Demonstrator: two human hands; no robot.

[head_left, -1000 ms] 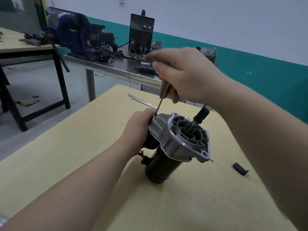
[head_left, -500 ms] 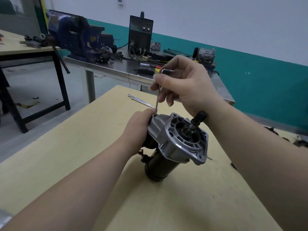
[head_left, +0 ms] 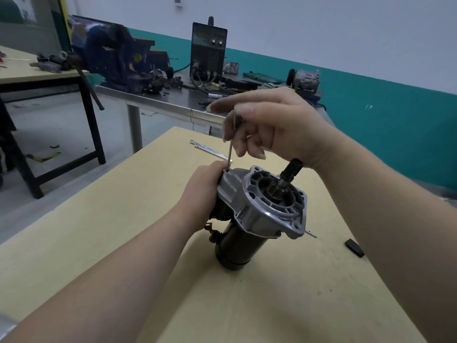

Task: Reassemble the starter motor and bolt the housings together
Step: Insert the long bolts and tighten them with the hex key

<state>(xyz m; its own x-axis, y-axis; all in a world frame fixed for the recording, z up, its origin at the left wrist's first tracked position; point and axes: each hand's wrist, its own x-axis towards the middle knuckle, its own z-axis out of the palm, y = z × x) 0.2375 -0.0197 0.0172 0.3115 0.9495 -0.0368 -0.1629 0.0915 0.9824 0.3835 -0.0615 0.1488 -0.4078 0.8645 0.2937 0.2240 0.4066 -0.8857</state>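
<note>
The starter motor stands tilted on the yellow table, black body down, its grey aluminium housing and splined shaft pointing up right. My left hand grips the motor's far left side below the housing. My right hand hovers above it and pinches the top of a thin hex key. The key stands almost upright with its tip in a bolt hole at the housing's upper left corner. A thin rod end sticks out below the housing's right corner.
A long silver bolt lies on the table beyond the motor. A small black piece lies to the right. Behind stands a steel bench with a blue vise, a black welder and loose tools.
My right hand has turned the hex key on the housing bolt, its fingers shifting round the top. The motor and my left hand stay in place.
</note>
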